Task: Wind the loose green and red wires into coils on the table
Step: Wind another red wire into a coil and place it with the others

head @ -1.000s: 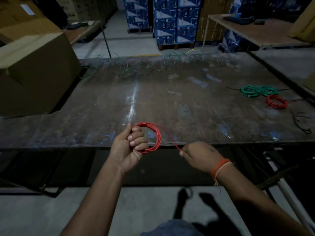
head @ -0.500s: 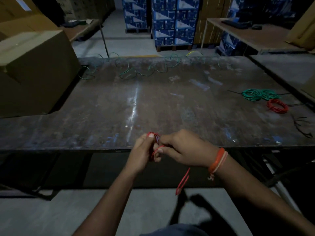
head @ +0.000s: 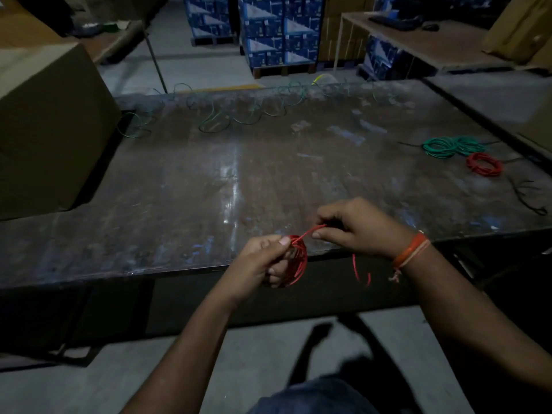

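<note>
Two hands work at the near edge of the surface (head: 185, 204): the left hand (head: 260, 264) grips a small red wire coil (head: 298, 261), fingers curled round it, while the right hand (head: 355, 228), just beside it, pinches the wire's loose end (head: 313, 231) between thumb and fingers. Far beyond the right hand lie a wound green coil (head: 451, 146) and a red coil (head: 484, 164), just beside each other, and well beyond both hands loose green wire (head: 239, 112) straggles along the far edge.
</note>
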`<state>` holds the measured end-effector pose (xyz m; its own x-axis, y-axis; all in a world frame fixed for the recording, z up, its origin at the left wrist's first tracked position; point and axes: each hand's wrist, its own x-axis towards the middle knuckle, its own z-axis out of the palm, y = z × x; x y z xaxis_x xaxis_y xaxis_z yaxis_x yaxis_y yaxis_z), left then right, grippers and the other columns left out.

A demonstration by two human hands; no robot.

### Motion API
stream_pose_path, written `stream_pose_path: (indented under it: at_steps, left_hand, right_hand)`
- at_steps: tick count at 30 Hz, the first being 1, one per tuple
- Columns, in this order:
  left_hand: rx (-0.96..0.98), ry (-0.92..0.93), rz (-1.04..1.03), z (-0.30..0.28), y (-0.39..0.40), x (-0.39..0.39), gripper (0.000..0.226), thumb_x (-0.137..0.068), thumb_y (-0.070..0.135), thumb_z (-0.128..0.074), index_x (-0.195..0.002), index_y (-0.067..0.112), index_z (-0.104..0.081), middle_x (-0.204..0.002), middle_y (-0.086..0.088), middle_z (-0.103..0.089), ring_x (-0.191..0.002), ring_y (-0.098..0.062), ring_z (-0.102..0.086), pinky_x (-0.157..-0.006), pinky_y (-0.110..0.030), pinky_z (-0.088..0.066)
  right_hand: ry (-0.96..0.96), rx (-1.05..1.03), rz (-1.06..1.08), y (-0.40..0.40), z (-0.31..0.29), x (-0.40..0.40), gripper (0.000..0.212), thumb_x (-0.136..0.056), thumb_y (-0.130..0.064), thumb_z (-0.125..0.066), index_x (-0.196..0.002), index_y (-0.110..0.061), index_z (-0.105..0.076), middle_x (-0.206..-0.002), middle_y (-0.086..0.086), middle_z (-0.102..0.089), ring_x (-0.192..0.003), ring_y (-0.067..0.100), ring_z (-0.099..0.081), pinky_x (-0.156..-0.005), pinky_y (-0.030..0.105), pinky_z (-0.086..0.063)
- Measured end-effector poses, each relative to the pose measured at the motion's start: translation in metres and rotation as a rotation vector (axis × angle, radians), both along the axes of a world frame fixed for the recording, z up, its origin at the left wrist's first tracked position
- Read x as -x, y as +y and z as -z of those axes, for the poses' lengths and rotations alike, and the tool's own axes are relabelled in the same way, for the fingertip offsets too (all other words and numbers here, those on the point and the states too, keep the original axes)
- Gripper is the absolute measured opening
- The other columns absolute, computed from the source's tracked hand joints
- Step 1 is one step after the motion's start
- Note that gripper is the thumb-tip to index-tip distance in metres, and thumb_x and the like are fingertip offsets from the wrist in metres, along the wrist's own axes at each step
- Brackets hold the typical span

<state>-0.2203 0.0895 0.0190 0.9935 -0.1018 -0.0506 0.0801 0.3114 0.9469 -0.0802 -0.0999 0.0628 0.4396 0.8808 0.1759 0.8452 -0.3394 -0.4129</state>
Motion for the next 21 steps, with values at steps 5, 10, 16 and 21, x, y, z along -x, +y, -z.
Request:
stream_pose_path:
  at_steps: [5,10,16,21]
  left_hand:
    - [0.434,0.079,0.0,0.0,-0.005,-0.038,0.03,-0.099,0.031,-0.044,-0.074,0.016,-0.049,-0.047,0.01,-0.027,-0.04,-0.005,-0.012,-0.039,-0.02,-0.012]
    - [0.877,0.046,-0.147,-0.004,-0.03,-0.101,0.036,-0.105,0.034,-0.034,-0.079,0.016,-0.051,-0.05,0.011,-0.038,-0.038,-0.002,-0.031,-0.041,-0.015,-0.027]
    - [0.429,-0.011,-0.606,-0.02,-0.098,-0.186,0.033,-0.103,0.032,-0.04,-0.081,0.009,-0.049,-0.056,0.001,-0.052,-0.046,-0.009,-0.049,-0.049,-0.018,-0.044]
    - [-0.129,-0.036,-0.512,-0.015,-0.177,-0.225,0.033,-0.108,0.029,-0.034,-0.093,0.002,-0.048,-0.062,-0.006,-0.066,-0.055,-0.014,-0.062,-0.056,-0.022,-0.05]
  right_hand:
    - [0.008,0.078,0.142,-0.046,0.028,-0.047,0.02,-0.088,-0.033,-0.071,-0.075,-0.022,-0.062,-0.071,-0.009,-0.057,-0.071,0.015,-0.058,-0.066,0.036,-0.048]
    - [0.183,0.101,0.207,-0.079,0.052,-0.095,0.01,-0.091,-0.025,-0.07,-0.085,-0.016,-0.071,-0.078,-0.001,-0.069,-0.075,0.015,-0.065,-0.073,0.037,-0.052]
    - [0.586,0.411,-0.089,-0.119,0.044,-0.112,0.02,-0.095,-0.022,-0.065,-0.077,-0.017,-0.07,-0.066,0.004,-0.066,-0.052,0.002,-0.054,-0.055,0.022,-0.043]
    - [1.205,0.224,-0.325,-0.145,0.019,-0.138,0.022,-0.097,-0.016,-0.062,-0.078,-0.007,-0.069,-0.049,-0.003,-0.047,-0.038,0.004,-0.04,-0.042,0.015,-0.03]
